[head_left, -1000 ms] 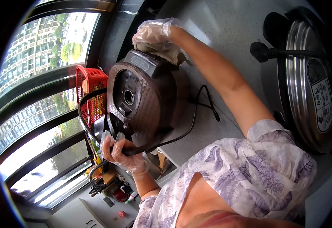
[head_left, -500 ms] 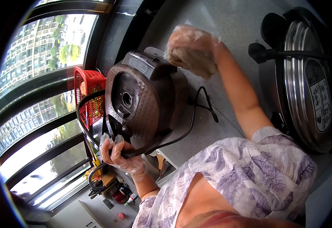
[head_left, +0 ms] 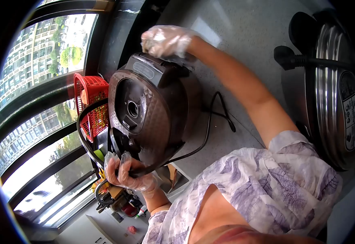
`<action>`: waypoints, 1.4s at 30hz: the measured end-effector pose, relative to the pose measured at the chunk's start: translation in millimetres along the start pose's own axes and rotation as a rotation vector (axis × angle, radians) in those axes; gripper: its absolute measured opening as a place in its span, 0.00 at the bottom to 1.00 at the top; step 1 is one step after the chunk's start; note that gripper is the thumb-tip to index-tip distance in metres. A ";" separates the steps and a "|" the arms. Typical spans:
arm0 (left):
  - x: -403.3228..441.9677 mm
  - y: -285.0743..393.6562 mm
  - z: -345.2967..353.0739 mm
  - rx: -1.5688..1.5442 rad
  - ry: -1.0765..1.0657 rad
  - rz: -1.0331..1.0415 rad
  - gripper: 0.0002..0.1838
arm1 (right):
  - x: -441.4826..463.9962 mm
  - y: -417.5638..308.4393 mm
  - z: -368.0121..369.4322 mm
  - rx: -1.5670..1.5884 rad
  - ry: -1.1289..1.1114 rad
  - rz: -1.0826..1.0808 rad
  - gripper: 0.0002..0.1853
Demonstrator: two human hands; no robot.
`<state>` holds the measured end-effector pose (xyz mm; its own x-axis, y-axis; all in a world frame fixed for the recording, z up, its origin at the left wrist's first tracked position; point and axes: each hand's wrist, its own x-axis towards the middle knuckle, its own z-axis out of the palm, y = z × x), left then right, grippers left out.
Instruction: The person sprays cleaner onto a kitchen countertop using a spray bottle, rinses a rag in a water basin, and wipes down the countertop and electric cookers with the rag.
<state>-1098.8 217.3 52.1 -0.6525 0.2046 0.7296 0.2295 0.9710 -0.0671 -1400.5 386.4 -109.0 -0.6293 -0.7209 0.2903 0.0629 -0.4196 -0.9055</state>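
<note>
A dark brown rice cooker [head_left: 161, 110] with a faceted lid stands on a grey counter. My right hand [head_left: 167, 42], in a clear plastic glove, is at the cooker's far upper edge, fingers curled. The brownish cloth it holds is mostly hidden under the glove. My left hand [head_left: 128, 173], gloved as well, is closed around a black power cord [head_left: 89, 140] that loops beside the cooker. A dark, rounded black part shows just above those fingers; whether it belongs to the cord or the cooker I cannot tell.
Beside the window is a red plastic basket [head_left: 92, 103]. A second appliance with steel bands [head_left: 328, 93] stands at the right, a black plug [head_left: 285, 58] against it. A thin cord [head_left: 210, 130] trails over the counter. Assorted items [head_left: 124, 203] sit at the lower left.
My right hand has moved left with the cloth, from beside the cooker to its far upper edge. The left hand stays on the cord, slightly lower in view.
</note>
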 end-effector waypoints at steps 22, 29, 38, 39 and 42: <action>-4.2 -5.8 2.0 0.054 0.049 0.056 0.07 | -82.6 -77.2 66.7 -1.082 0.373 0.006 0.25; -3.0 -4.3 3.1 0.029 0.094 0.078 0.09 | -43.2 -77.8 49.6 -1.114 0.231 -0.081 0.13; 0.7 -4.0 9.6 -0.003 0.120 0.087 0.09 | 37.4 -52.0 28.2 -1.130 0.200 0.035 0.11; -2.5 -7.3 9.5 -0.031 0.130 0.081 0.07 | 53.8 -39.4 27.3 -1.228 0.223 0.146 0.14; 0.3 -2.2 3.0 -0.031 0.047 0.038 0.13 | 62.5 -17.5 11.8 -1.005 0.111 0.251 0.17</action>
<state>-1101.7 215.6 50.4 -0.6083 0.2344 0.7583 0.2761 0.9582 -0.0747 -1431.8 342.3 -71.4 -0.7582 -0.6478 0.0742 -0.4403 0.4248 -0.7910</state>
